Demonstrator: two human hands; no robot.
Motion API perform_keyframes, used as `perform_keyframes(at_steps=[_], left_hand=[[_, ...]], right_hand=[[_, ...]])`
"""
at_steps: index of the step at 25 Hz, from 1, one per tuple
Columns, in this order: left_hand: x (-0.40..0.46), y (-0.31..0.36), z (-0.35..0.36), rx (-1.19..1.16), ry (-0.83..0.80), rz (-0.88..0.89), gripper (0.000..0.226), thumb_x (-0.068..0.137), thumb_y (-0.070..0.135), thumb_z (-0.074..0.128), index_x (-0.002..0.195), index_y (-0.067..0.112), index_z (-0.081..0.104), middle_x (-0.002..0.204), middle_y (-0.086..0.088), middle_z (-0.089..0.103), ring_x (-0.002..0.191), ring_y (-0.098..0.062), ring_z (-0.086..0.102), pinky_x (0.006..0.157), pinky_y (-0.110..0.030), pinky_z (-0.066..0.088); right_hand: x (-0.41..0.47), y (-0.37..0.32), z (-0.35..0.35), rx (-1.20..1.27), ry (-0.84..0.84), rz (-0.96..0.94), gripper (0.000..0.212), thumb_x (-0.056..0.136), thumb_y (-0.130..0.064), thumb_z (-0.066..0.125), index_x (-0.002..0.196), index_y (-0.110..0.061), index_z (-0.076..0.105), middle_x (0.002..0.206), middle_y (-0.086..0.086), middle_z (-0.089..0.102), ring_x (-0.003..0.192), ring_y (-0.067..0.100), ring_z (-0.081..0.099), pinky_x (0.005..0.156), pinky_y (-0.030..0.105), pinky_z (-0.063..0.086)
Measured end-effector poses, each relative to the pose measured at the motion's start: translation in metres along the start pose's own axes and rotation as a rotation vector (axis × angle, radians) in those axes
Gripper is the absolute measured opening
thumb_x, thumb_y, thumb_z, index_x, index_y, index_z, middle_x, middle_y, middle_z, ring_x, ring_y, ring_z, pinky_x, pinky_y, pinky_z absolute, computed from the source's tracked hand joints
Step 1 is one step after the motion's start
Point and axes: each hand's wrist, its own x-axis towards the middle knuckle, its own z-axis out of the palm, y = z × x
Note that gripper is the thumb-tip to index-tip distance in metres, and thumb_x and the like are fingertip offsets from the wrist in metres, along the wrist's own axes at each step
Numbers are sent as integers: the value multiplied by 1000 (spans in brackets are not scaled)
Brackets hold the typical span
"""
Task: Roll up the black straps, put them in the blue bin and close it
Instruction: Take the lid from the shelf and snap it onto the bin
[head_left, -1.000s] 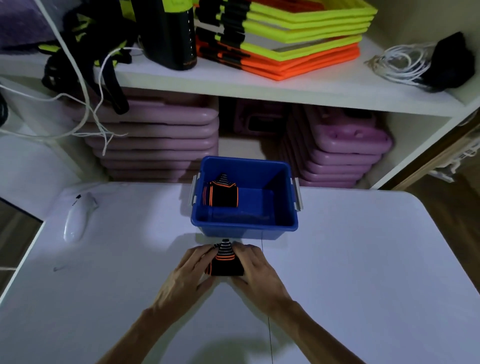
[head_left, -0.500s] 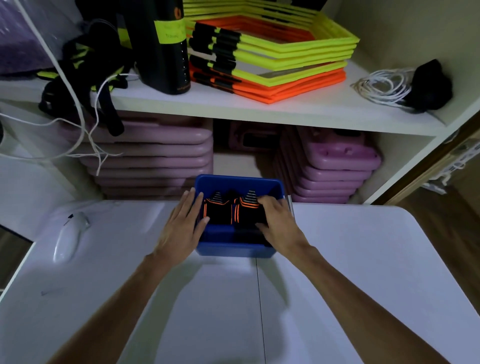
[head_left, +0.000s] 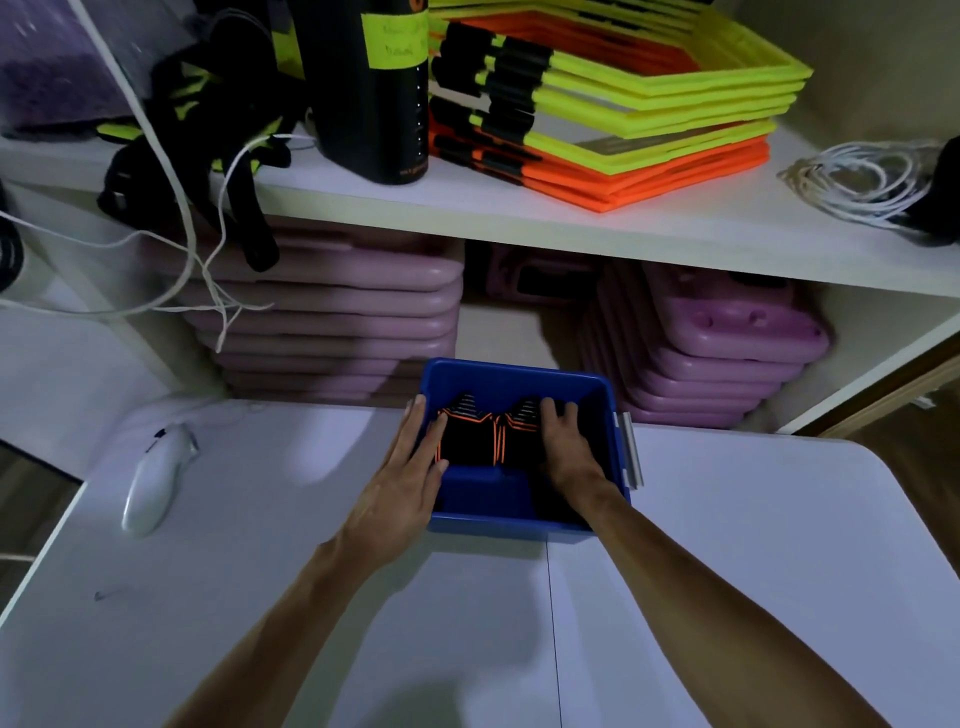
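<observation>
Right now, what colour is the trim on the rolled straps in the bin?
Orange trim on the black rolled straps, clearest in the head view.

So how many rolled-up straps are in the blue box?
2. One strap sits on the left by the left hand, the other strap under the right hand. The hands might hide more in the box.

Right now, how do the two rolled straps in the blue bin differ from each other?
The left rolled strap sits nearer the bin's left wall, with the left hand against its outer side; the right rolled strap sits nearer the middle, with the right hand lying over it. The left one shows most of its black face; the right one is largely hidden. Both are black with orange edging, stand side by side touching, inside the blue bin, which has no lid on.
</observation>
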Motion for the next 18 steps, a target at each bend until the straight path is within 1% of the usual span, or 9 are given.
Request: perform_keyframes(at_steps=[2, 4, 5, 8, 10, 12, 14, 16, 18], left_hand=[[0, 1, 0, 16, 4, 1, 69, 93, 56, 13, 152, 19, 15, 162, 2, -6, 148, -8, -4, 113, -8, 0], [1, 2, -1, 56, -2, -5, 76, 90, 64, 8, 152, 20, 12, 162, 1, -6, 148, -10, -2, 117, -18, 8], [2, 3, -2, 87, -4, -6, 78, 89, 66, 6, 152, 20, 12, 162, 0, -4, 149, -13, 0, 118, -25, 13], [2, 9, -5, 191, 14, -37, 78, 89, 66, 5, 151, 20, 18, 161, -6, 6, 149, -23, 10, 118, -41, 24], [1, 23, -8, 211, 53, -60, 77, 90, 65, 8, 150, 19, 26, 160, -8, 13, 147, -26, 17, 115, -46, 29], [4, 50, -13, 220, 104, -42, 76, 92, 64, 10, 147, 18, 34, 159, -8, 19, 146, -25, 21, 114, -46, 32], [23, 91, -30, 238, 182, 44, 71, 94, 62, 14, 142, 18, 42, 156, -8, 29, 143, -25, 28, 110, -48, 37], [60, 146, -62, 240, 282, 199, 62, 95, 57, 23, 140, 20, 45, 153, -6, 35, 141, -22, 33, 109, -49, 38], [110, 226, -116, 207, 444, 387, 53, 95, 51, 31, 138, 23, 47, 150, -1, 39, 139, -20, 36, 110, -45, 35]], right_hand=[[-6, -1, -7, 45, -12, 12, 84, 75, 7, 70, 139, -23, 25, 137, 15, 27, 105, 43, 58, 95, 49, 50], [-18, -5, -17, 95, 16, 0, 94, 75, 1, 75, 146, -23, 19, 140, 14, 26, 111, 39, 56, 95, 46, 49], [-26, -7, -23, 131, 49, -13, 93, 78, -3, 75, 148, -23, 17, 142, 13, 27, 114, 37, 55, 96, 45, 48], [-52, -6, -45, 229, 116, -51, 80, 89, -14, 69, 152, -21, 19, 144, 9, 29, 122, 26, 49, 102, 36, 41], [-73, 0, -65, 258, 170, -105, 70, 92, -21, 66, 150, -21, 26, 141, 7, 33, 119, 16, 45, 102, 24, 36], [-94, 7, -94, 290, 233, -149, 63, 93, -28, 64, 148, -21, 33, 139, 4, 38, 114, 4, 40, 101, 18, 32], [-112, 10, -142, 297, 349, -205, 57, 93, -34, 63, 144, -20, 40, 136, 0, 42, 113, -1, 39, 102, 16, 31], [-124, 7, -207, 284, 531, -267, 52, 91, -36, 65, 138, -21, 48, 132, -1, 48, 114, 2, 44, 101, 14, 31], [-147, -4, -302, 264, 739, -321, 44, 88, -39, 67, 129, -25, 57, 126, -6, 53, 113, 7, 51, 98, 20, 39]])
